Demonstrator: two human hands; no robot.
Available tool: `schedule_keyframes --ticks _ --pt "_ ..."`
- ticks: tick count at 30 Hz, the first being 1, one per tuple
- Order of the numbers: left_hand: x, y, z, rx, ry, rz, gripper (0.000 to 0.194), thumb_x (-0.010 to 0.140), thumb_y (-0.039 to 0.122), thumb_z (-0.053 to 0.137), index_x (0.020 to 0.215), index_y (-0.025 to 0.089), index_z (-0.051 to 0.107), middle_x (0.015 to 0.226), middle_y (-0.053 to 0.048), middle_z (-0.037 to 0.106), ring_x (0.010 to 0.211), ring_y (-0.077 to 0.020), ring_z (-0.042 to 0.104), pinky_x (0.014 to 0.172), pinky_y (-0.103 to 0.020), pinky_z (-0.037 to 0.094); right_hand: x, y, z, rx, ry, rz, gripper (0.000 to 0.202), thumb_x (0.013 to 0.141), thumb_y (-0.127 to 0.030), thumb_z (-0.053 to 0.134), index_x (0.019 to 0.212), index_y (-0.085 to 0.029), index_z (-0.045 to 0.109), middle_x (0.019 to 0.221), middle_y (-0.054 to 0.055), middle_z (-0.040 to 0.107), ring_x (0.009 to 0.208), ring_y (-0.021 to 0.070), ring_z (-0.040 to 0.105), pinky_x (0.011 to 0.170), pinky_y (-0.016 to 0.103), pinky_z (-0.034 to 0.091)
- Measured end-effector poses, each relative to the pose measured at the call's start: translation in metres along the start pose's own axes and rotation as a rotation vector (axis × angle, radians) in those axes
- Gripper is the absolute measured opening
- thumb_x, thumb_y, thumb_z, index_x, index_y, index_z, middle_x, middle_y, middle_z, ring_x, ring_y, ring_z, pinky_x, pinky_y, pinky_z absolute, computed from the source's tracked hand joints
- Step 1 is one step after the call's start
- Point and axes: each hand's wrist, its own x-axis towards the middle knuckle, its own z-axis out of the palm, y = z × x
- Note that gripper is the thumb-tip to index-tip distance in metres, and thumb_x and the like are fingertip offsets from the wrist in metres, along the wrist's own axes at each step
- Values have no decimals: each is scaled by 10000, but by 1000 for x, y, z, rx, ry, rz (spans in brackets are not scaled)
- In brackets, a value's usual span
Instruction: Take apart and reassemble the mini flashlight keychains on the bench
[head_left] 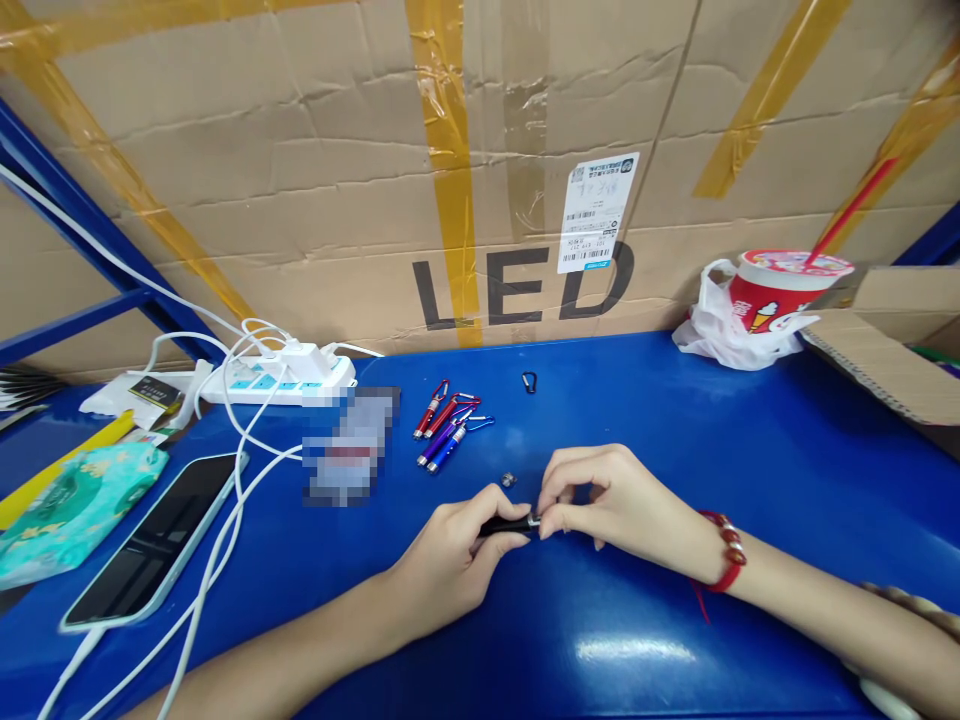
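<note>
My left hand point(461, 550) is closed around a small black pen-like flashlight point(504, 525), held low over the blue table. Thumb and fingertips of my right hand point(600, 495) pinch the silver end of that flashlight. Just beyond my hands lies a small silvery round part point(509, 480). A loose black carabiner clip point(529, 382) rests farther back. To its left sit several small flashlights with clips: red ones point(442, 415), a purple one point(441, 447) and a blue one point(448, 450). My fingers hide part of the black flashlight.
A white power strip point(277, 378) with trailing cables stands back left. Near it are a blurred-out phone-like object point(352, 450), a phone point(157, 540) and a teal wipes pack point(82, 505). A red cup point(780, 290) in a bag stands back right, before the large cardboard box point(337, 180).
</note>
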Motion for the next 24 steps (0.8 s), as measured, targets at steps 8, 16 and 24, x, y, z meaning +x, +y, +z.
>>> schedule_keyframes --ticks 8,16,24 --pt "-3 -1 2 44 -21 98 93 858 109 439 813 170 492 796 -25 626 750 -132 619 678 -191 468 -11 -2 1 -436 -81 -343 305 911 -170 382 795 -148 663 765 50 623 665 119 594 580 199 447" --pt "-2 -4 1 236 9 250 162 875 107 407 832 145 559 742 -45 625 692 -145 598 665 -230 469 -9 -3 15 32 -119 105 372 847 -399 490 637 -122 623 618 14 546 435 74 525 394 165 463" --pt "-2 2 -1 203 43 208 253 883 134 414 1082 172 564 894 -46 672 818 -148 618 778 -245 474 -7 2 15 259 -171 314 388 751 -478 583 626 -113 622 607 8 515 445 72 508 325 139 458"
